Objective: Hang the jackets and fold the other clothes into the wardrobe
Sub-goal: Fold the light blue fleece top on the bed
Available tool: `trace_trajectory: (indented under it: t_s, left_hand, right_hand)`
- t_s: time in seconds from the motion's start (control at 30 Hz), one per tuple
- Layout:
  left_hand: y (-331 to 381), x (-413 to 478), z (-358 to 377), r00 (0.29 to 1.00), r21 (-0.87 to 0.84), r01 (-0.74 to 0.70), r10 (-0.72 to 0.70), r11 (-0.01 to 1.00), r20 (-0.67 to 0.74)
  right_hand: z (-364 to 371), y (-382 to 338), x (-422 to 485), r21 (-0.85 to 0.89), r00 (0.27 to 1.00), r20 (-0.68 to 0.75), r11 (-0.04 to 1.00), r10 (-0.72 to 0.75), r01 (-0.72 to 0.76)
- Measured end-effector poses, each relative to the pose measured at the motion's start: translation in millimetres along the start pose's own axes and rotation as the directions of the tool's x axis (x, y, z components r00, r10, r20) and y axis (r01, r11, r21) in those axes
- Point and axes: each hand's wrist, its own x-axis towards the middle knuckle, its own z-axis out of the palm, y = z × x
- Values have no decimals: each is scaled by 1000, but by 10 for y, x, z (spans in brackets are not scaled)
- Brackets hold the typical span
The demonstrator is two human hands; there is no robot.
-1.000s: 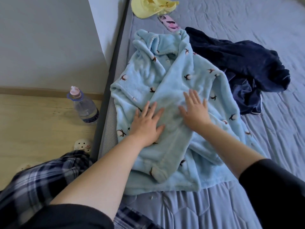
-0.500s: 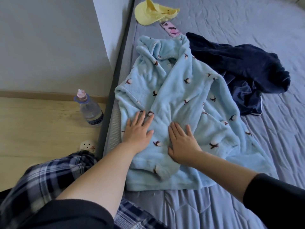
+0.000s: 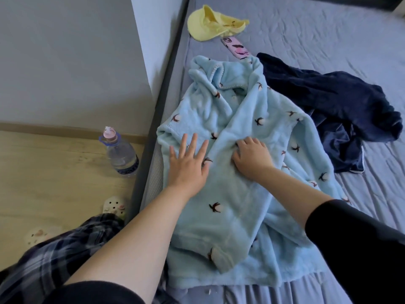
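Hands moved up the fluffy light-blue fleece robe: left hand presses flat, fingers spread; right hand now bunches fabric, so folding's starting.

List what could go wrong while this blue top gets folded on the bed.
The phone lies at the blue top's collar; a fold could drag or bury it. The dark garment touches the top's far side and may get caught in. The right hand bunches fabric, leaving creases; the left hand only presses flat.
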Motion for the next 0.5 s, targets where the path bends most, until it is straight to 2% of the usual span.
trace_trajectory:
  t_s: [0.07,0.13,0.3,0.4,0.5]
  left_hand:
    - [60,214,-58,999,-10,14,-13,1000,29]
    - [97,440,-132,997,-12,43,-42,999,70]
    - [-58,896,-244,995,-71,89,-86,993,53]
    - [-202,1069,-198,985,-87,157,-150,984,85]
    - [-291,1199,-97,981,-169,182,-166,969,105]
  right_hand:
    - [-64,-36,141,80,995,-86,996,57,-50]
    - [-145,-55,298,128,990,-114,989,88,-73]
    - [-372,-158,836,238,965,-257,971,46,18]
    - [-488,-242,1298,316,965,-259,948,39,46]
    - [-549,-336,1781,417,981,-176,909,81,0]
